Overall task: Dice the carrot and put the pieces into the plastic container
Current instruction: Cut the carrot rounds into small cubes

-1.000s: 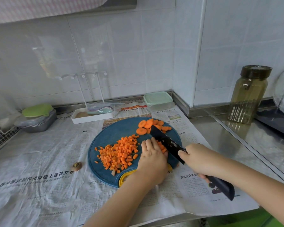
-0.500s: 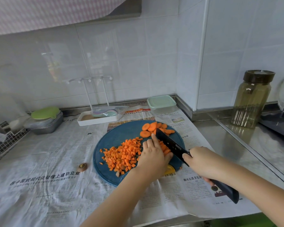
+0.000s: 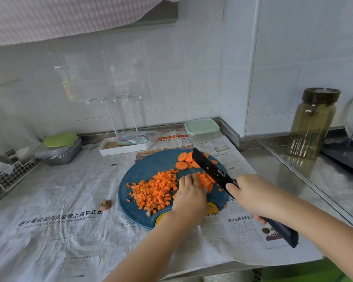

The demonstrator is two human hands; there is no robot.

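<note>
A round blue cutting board (image 3: 151,167) lies on newspaper. A heap of diced carrot (image 3: 154,190) covers its left half, and several round carrot slices (image 3: 182,161) lie at its far edge. My left hand (image 3: 190,192) presses curled fingers down on a small stack of carrot strips (image 3: 205,180) in the middle. My right hand (image 3: 251,194) grips the black knife (image 3: 212,171), whose blade is raised just right of the strips. The plastic container (image 3: 202,129) with a pale green lid stands shut behind the board.
A carrot stub (image 3: 106,204) lies on the newspaper (image 3: 49,231) left of the board. A white rack tray (image 3: 122,145), stacked metal trays under a green lid (image 3: 59,147) and a wire basket (image 3: 10,176) line the back left. A brown-lidded jar (image 3: 312,123) stands right.
The knife blade has lifted off the carrot strips and now hangs tilted above them. My left hand stays on the strips. The camera view has shifted slightly downward.
</note>
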